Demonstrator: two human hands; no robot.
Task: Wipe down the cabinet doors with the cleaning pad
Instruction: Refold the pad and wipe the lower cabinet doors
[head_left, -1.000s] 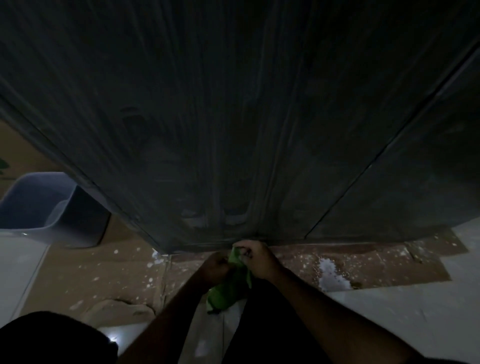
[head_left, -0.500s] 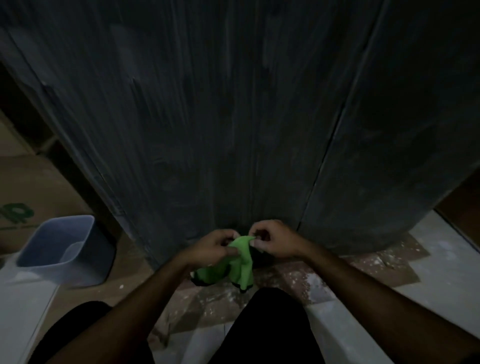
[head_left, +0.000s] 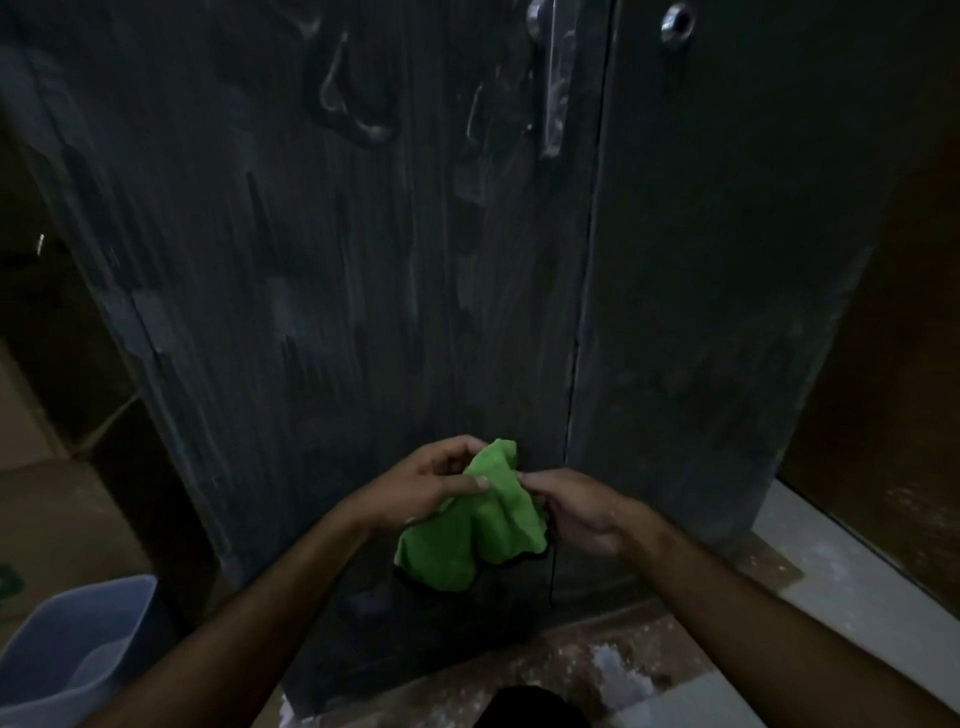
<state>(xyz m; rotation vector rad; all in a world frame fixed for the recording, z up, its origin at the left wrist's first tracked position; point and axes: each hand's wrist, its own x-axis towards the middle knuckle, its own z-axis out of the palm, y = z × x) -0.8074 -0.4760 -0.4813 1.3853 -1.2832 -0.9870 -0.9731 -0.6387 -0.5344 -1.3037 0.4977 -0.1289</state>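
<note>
A: What differs from half a second ago?

B: Your view has tipped upward. The cabinet doors now fill more of the picture, and the metal handle and a round keyhole fitting show at the top, which were out of sight before. Your hands have come up a little from the floor and sit in front of the lower part of the doors. The cleaning pad hangs more spread out than it did, a crumpled green cloth with a dark edge along its bottom.

A: And where does the pad lie between your hands?

B: It sits between them, in the air, close before the left door and just left of the seam between the two doors. Whether it touches the door you cannot tell. Your left hand grips its upper left part, fingers curled over the top fold and thumb pressed on the front. Your right hand pinches the right edge near the top, fingertips meeting the cloth beside your left thumb. Most of the pad droops below both hands.

A: Anything else around you?

B: A pale blue plastic bin stands on the floor at the lower left, well apart from your hands. The floor below the doors is speckled with white spots. The door surface shows pale streaks and smears.
</note>
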